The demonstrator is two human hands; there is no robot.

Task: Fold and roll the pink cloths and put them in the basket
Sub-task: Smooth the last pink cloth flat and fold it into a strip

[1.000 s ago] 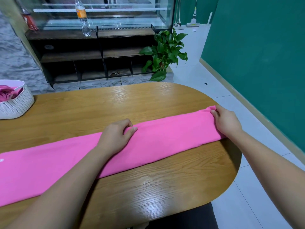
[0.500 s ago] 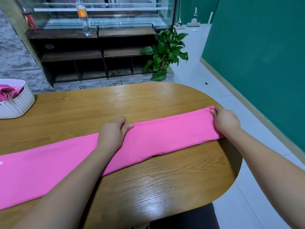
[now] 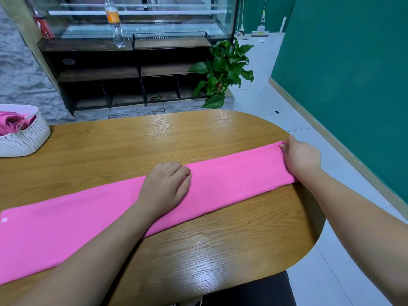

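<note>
Pink folded cloth (image 3: 231, 175) lies as a long strip across the oval wooden table (image 3: 198, 138), the left hand (image 3: 164, 188) resting relaxed on its middle, the right hand (image 3: 301, 159) pinching its far right end, the white woven basket (image 3: 26, 140) well apart at left.

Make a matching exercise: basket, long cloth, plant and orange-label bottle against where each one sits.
1. basket
2. long cloth
3. plant
4. orange-label bottle

a. beyond the table, beside the shelf unit
b. on top of the shelf unit
c. far left of the table
d. laid across the table

Pairs: 1-c, 2-d, 3-a, 4-b
</note>
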